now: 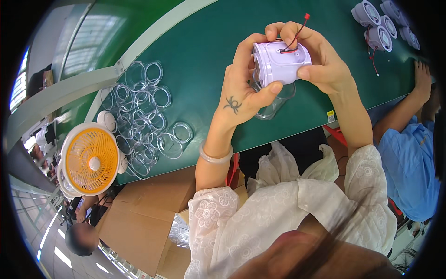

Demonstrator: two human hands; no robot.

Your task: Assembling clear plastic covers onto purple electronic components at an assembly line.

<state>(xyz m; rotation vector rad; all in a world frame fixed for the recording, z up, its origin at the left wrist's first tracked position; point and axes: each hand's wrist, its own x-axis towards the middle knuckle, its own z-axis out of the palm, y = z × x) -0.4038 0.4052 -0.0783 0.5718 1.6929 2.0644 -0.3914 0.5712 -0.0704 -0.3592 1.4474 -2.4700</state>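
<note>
Between both hands, above the green table, I hold a pale lilac plastic housing (281, 67), roughly cylindrical and lying on its side. My left hand (248, 79) grips its rimmed left end, thumb along the lower edge. My right hand (323, 63) closes round the other end, its thumb on the near side and fingers over the top. A thin red and black wire (297, 36) with a red connector sticks up out of a slot in the housing. Beneath the housing, a clear plastic ring piece (274, 109) rests on the table, partly hidden by my left hand.
Several clear plastic ring pieces (144, 109) crowd the table's left end, beside an orange and white fan (93, 159). More lilac housings (380, 37) stand at the far right, near a co-worker's hand (422, 79). A cardboard box (144, 218) sits below the table's left edge.
</note>
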